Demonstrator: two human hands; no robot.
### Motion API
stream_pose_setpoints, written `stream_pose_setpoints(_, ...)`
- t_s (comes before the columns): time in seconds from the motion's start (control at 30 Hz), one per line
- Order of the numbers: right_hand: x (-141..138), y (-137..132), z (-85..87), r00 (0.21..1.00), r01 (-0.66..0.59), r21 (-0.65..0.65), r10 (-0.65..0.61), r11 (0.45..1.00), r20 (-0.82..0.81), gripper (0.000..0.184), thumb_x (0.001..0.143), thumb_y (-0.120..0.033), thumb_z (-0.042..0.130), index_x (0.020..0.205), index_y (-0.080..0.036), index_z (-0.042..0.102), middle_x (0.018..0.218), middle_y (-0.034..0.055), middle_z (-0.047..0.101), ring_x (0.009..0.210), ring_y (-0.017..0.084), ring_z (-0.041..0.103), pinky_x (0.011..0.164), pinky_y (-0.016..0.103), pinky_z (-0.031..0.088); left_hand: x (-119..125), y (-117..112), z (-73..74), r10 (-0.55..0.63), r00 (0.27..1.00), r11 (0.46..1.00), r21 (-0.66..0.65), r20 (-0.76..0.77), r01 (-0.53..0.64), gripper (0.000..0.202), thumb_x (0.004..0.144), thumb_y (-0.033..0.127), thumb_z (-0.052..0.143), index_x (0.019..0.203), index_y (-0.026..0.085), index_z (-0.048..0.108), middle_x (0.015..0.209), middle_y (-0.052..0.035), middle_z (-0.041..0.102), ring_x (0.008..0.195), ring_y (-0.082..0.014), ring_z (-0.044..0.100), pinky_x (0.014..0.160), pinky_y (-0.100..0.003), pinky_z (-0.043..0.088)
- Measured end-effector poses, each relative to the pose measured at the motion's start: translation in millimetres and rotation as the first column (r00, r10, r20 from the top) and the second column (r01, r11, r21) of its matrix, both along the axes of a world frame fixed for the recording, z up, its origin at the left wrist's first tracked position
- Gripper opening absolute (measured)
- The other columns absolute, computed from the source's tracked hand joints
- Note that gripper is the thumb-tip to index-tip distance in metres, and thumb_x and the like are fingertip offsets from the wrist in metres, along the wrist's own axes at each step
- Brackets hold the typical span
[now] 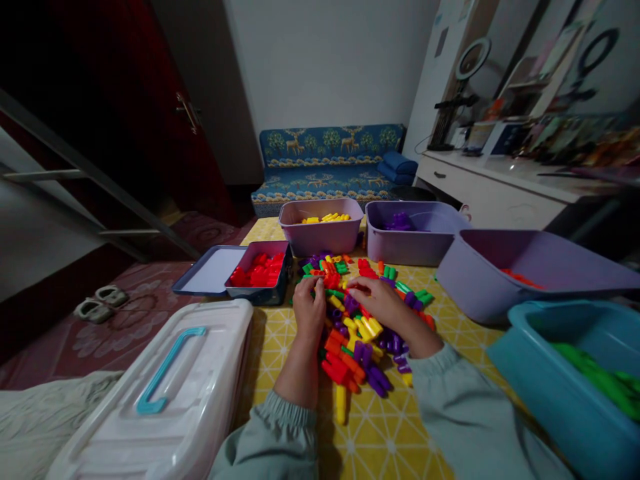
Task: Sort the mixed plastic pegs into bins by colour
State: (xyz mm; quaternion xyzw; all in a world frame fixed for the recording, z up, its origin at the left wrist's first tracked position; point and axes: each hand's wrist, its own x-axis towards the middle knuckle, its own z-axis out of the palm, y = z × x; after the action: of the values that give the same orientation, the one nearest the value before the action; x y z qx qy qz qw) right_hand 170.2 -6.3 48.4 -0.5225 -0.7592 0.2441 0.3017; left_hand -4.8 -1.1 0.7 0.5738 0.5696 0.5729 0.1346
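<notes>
A heap of small plastic pieces [356,328] in red, orange, yellow, green and purple lies on the yellow patterned tablecloth [385,427]. My left hand [309,309] rests on the left side of the heap, fingers curled over pieces near its far edge. My right hand [379,300] lies across the heap's middle, fingers bent and pinching among the pieces. What either hand grips is hidden by the fingers. Both arms wear grey-green sleeves.
Sorting bins ring the heap: a dark tin with red pieces [260,270], a purple tub with yellow pieces [320,233], a purple tub with purple pieces [415,237], a tilted purple tub with orange pieces [530,267], a blue tub with green pieces [565,387]. A white lidded box [165,393] stands left.
</notes>
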Motion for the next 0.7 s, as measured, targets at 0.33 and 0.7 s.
stream_pose_setpoints(0.33,19.7,3.5,-18.5,0.982,0.19,0.118,-0.191,0.975,0.0,0.028,0.08,-0.017,0.061,0.106,-0.019,0.07,0.109,0.0067,0.071,0.103,0.021,0.065,0.097,0.035,0.048,2.3,-5.5,7.0,-0.056,0.998,0.998,0.034,-0.033,0.057,0.024,0.088,0.032,0.055,0.093,0.018,0.073,0.093,-0.0068,0.075,0.09,-0.0206,0.068,0.085,-0.034,0.051)
stream_pose_setpoints(0.7,0.5,-8.3,-13.8,0.977,0.043,0.122,-0.067,0.992,0.202,0.039,0.084,-0.013,0.05,0.118,-0.024,0.067,0.119,0.0047,0.069,0.111,0.02,0.062,0.102,0.035,0.043,5.1,-8.4,16.5,-0.199,0.914,0.976,-0.157,-0.352,0.152,0.047,0.066,0.011,0.057,0.108,0.022,0.072,0.109,-0.0071,0.072,0.103,-0.0291,0.062,0.095,-0.045,0.047)
